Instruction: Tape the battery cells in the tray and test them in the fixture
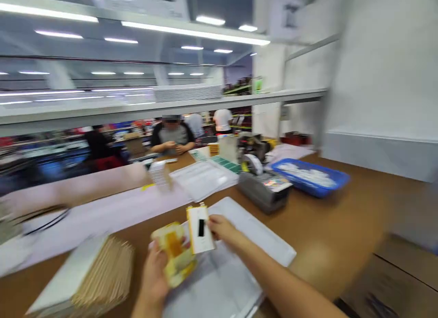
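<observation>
My left hand [155, 272] is wrapped round a yellow, partly see-through piece [176, 254], blurred by motion. Between the fingers of my right hand [221, 227] is a flat white rectangular piece [201, 231] with yellow edges, a black patch and small tabs on its top edge. The white piece is held upright just right of the yellow one, close to it; whether they touch is unclear. Below both hands lies a white sheet or tray [239, 258] on the brown table [328, 231].
A stack of thin boards [102, 272] lies at left. Beyond are a grey tape dispenser [265, 190], a blue tray [320, 188] of white pieces and white sheets [201, 176]. A person [173, 135] sits across the table. A shelf [256, 99] spans above.
</observation>
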The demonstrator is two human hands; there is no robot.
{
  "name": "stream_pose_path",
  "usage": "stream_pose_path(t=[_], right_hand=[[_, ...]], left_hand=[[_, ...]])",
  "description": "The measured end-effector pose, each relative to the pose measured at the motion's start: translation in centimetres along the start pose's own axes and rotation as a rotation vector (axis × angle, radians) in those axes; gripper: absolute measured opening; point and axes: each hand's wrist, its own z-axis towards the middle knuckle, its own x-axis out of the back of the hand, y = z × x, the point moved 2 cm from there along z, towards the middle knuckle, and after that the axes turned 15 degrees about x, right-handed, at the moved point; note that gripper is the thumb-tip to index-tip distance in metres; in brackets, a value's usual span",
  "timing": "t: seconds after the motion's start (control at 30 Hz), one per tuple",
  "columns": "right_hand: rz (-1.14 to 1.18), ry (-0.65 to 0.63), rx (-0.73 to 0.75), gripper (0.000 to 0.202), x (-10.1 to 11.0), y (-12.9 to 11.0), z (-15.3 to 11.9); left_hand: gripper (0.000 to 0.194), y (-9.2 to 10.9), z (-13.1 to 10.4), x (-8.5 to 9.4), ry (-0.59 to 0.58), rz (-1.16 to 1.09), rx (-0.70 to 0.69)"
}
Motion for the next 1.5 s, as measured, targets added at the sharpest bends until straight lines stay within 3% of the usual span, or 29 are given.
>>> stream_pose_path(t=[0.07, 0.13, 0.23, 0.33, 0.43, 0.53, 0.6, 0.73, 0.9, 1.0, 1.17, 1.5], right_hand=[[0.104, -0.009, 0.042, 0.023, -2.5, 0.4, 1.3], [0.084, -0.036, 0.090, 0.021, -4.1, 0.4, 2.1], [-0.124, -0.128, 0.155, 0.018, -5.4, -0.4, 2.5], [-0.400, -0.346, 0.190, 0.016, -6.5, -2.2, 2.4], [-0.781, -0.457, 0.189, 0.025, -6.1, -4.3, 2.9], [-1.143, -0.326, 0.159, 0.029, -4.4, -5.4, 3.9], [-1.246, -0.304, 0.140, 0.021, -3.9, -4.8, 4.6], [-1.208, -0.449, 0.178, 0.013, -5.4, -1.5, 4.9], [-1.195, -0.483, 0.210, 0.017, -8.2, 0.8, 4.1], [-1.233, -0.509, 0.232, 0.017, -9.1, 0.9, 3.7], [-1.206, -0.512, 0.199, 0.017, -9.2, 1.2, 4.1], [-1.109, -0.454, 0.157, 0.018, -9.7, 1.2, 3.6]], left_hand=[[0.050, -0.8, -1.1, 1.3, -0.084, -0.317, -0.027], [0.050, -1.1, -1.3, 1.4, -0.190, -0.494, -0.042], [0.049, -1.3, -1.2, 0.9, -0.242, -0.626, -0.089], [0.051, -1.7, -1.3, 1.0, -0.234, -0.697, -0.094], [0.055, -1.8, -1.4, 1.9, -0.183, -0.745, -0.132], [0.060, -1.1, -1.6, 2.7, -0.131, -0.785, -0.236], [0.063, -0.6, -1.9, 3.0, -0.091, -0.796, -0.290], [0.059, 0.0, -2.4, 3.3, 0.051, -0.788, -0.360], [0.057, -0.3, -2.4, 3.6, 0.221, -0.708, -0.341], [0.057, -0.2, -2.5, 3.6, 0.234, -0.670, -0.356], [0.054, 0.5, -3.0, 3.6, 0.201, -0.636, -0.495], [0.051, 0.5, -3.2, 3.8, 0.239, -0.649, -0.506]])
